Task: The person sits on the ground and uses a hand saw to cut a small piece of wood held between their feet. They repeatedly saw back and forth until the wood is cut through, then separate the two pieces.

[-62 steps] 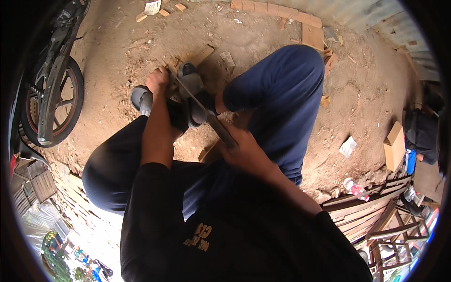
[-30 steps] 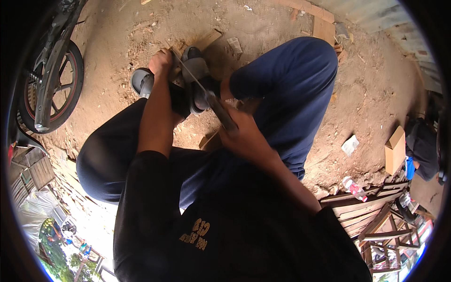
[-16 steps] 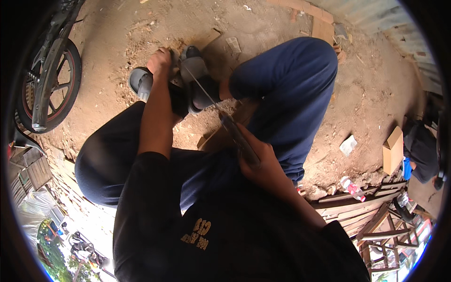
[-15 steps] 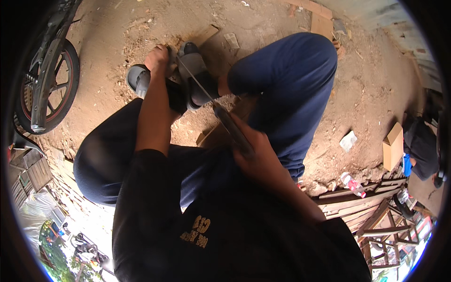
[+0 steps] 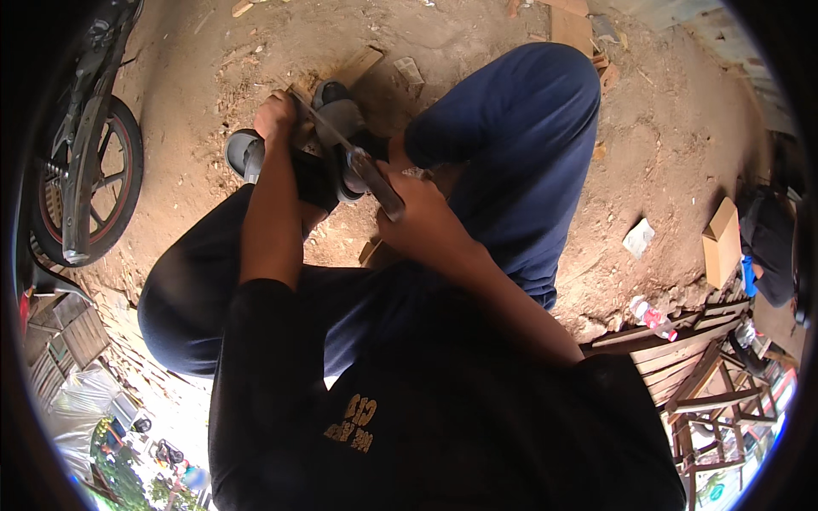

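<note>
My right hand [image 5: 422,213] is wrapped around the dark handle of a long, thin-bladed tool [image 5: 328,126]. Its narrow metal blade slants away to the far left, reaching close to my left hand [image 5: 277,115]. That hand is closed and low between my sandalled feet; what its fingers grip is mostly hidden. One grey sandal [image 5: 244,153] lies left of my left wrist, the other [image 5: 339,119] just beyond the blade. A flat wooden piece [image 5: 361,65] sticks out past the far sandal. Another brown piece [image 5: 377,254] shows below my right hand.
A motorbike wheel [image 5: 115,183] stands at the left. On the dirt floor at the right lie a paper scrap [image 5: 638,238], a plastic bottle [image 5: 654,318] and a cardboard box [image 5: 721,243]. Another person [image 5: 771,247] is at the right edge, above a wooden frame [image 5: 716,396].
My right hand has pushed the tool forward and to the left, bringing its handle closer to my feet. My left hand stays closed in nearly the same place.
</note>
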Demonstrator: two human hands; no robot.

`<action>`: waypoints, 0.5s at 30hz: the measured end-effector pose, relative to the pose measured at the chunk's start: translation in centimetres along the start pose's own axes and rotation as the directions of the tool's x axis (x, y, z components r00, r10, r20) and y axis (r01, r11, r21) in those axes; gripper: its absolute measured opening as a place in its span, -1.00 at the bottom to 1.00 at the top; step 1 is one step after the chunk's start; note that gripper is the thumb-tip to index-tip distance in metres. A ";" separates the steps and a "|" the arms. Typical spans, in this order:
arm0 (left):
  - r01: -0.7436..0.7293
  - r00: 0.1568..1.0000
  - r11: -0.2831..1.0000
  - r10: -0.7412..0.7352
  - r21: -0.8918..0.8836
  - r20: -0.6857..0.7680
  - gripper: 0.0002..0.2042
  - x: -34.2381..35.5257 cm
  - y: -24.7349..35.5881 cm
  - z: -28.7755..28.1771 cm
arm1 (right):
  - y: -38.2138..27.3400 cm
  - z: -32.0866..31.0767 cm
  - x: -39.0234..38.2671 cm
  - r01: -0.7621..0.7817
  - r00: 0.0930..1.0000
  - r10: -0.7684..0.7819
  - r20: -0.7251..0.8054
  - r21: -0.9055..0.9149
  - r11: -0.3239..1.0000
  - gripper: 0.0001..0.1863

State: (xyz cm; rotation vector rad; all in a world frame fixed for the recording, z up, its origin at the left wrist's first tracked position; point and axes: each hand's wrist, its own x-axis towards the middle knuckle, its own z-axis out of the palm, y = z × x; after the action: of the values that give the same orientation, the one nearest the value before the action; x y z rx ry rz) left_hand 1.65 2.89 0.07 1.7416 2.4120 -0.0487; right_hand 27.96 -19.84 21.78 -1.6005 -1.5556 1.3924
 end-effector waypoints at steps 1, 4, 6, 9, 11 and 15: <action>0.027 1.000 1.000 -0.027 -0.003 -0.008 -0.45 -0.4 0.1 -0.7 | -0.2 -1.0 -2.6 0.086 0.996 -0.085 -0.041 0.014 0.996 -0.42; 0.006 0.996 0.997 0.001 0.077 -0.085 -0.44 0.8 -1.4 0.2 | -1.1 -3.0 -5.8 0.120 0.991 -0.113 -0.069 0.108 0.987 -0.46; -0.024 0.996 0.994 0.033 0.109 -0.079 -0.43 0.7 -2.6 2.0 | -0.7 -2.3 -5.1 0.069 0.997 -0.064 -0.048 0.116 0.991 -0.47; 0.013 0.999 0.999 -0.011 0.034 -0.037 -0.40 1.5 -0.4 1.5 | -0.1 -1.2 0.3 0.044 0.999 -0.044 -0.015 0.020 0.999 -0.46; 0.094 0.995 0.996 -0.094 -0.001 -0.022 -0.40 1.5 0.5 0.9 | -1.2 -1.8 -0.7 -0.033 0.999 0.031 0.036 0.037 0.999 -0.44; 0.028 0.995 0.994 -0.018 0.101 -0.100 -0.40 2.3 -2.6 1.2 | -0.7 -2.3 -6.4 -0.069 0.998 0.068 0.009 0.112 0.991 -0.46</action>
State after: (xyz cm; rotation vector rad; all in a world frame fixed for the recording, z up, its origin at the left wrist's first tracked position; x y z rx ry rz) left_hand -1.33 4.07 -1.62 1.7996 2.5429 -0.0925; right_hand 30.92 -25.03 25.19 -1.5972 -1.4112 1.4937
